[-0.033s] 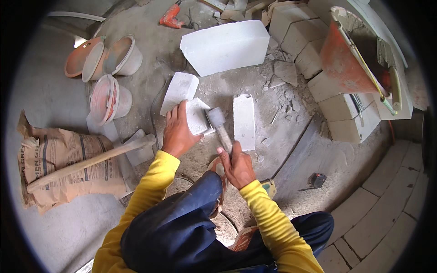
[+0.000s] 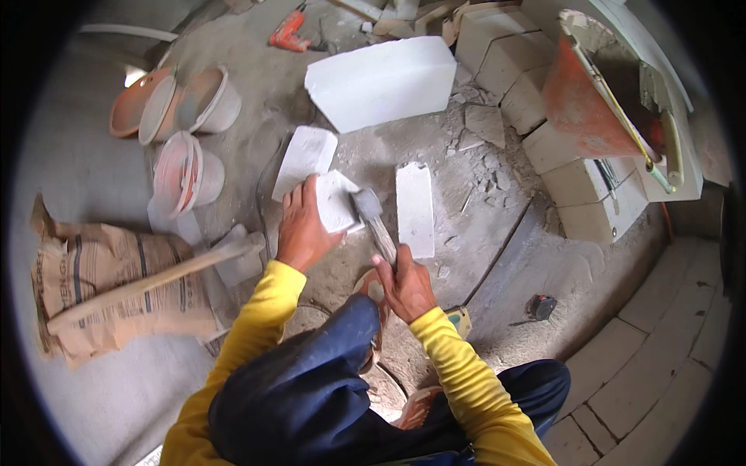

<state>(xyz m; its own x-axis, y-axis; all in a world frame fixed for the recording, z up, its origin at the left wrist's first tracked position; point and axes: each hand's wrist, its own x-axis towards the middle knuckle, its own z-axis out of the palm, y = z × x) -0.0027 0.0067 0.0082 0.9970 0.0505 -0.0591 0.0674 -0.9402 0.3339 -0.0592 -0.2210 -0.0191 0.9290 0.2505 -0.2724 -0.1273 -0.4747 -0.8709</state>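
Note:
My left hand grips a small white lightweight-concrete block, fingers along its left side and thumb at its lower edge. My right hand is closed around the wooden handle of a short hammer. Its grey metal head is at the block's right edge; whether they touch I cannot tell. Just beyond the held block lies another white piece. A narrow white block lies to the right of the hammer.
A large white block stands ahead, with an orange power drill beyond. Several buckets and a paper sack sit left. At right are stacked blocks, an orange bucket, rubble and a tape measure.
The hammer's head has tilted and come slightly lower at the block's right edge. My left hand keeps its hold on the block.

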